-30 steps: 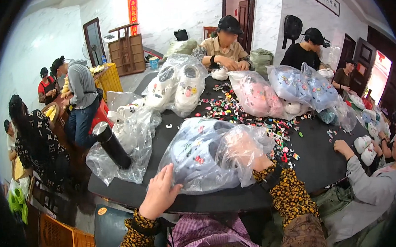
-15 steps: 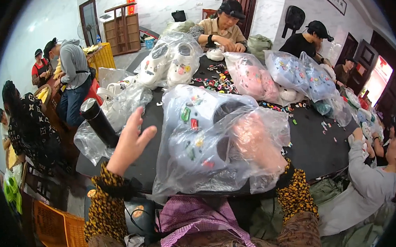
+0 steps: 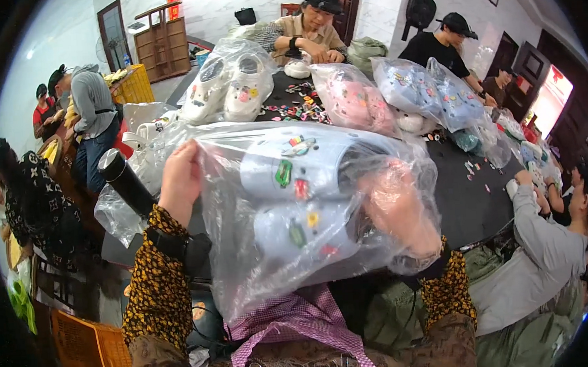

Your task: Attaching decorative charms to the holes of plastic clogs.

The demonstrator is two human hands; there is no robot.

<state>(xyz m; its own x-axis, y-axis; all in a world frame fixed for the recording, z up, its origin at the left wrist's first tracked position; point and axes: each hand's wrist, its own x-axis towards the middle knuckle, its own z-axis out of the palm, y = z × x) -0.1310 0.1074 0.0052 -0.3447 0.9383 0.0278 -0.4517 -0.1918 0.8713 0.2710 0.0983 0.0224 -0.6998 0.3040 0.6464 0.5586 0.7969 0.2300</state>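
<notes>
Two light blue clogs (image 3: 257, 169) with colourful charms lie one beyond the other inside a clear plastic bag (image 3: 231, 260), in front of me over the table. My left hand (image 3: 180, 176) is closed on the bag's upper left corner and pulls the film taut. Reaching inside the bag, my right hand (image 3: 396, 208) grips the heel end of the clogs; its fingertips are partly hidden by the shoes and the shiny film.
A black bottle (image 3: 126, 182) stands left of the bag. Bagged white clogs (image 3: 246, 89), bagged pink clogs (image 3: 353, 100), bagged blue clogs (image 3: 409, 88) and loose charms (image 3: 297, 110) are on the dark table (image 3: 458, 201). Several people work around it. An orange crate (image 3: 90, 347) is at lower left.
My left hand has gone from open beside the bag to closed on its corner, stretching the film leftward. The right hand stays inside with the clogs. The view has shifted slightly.
</notes>
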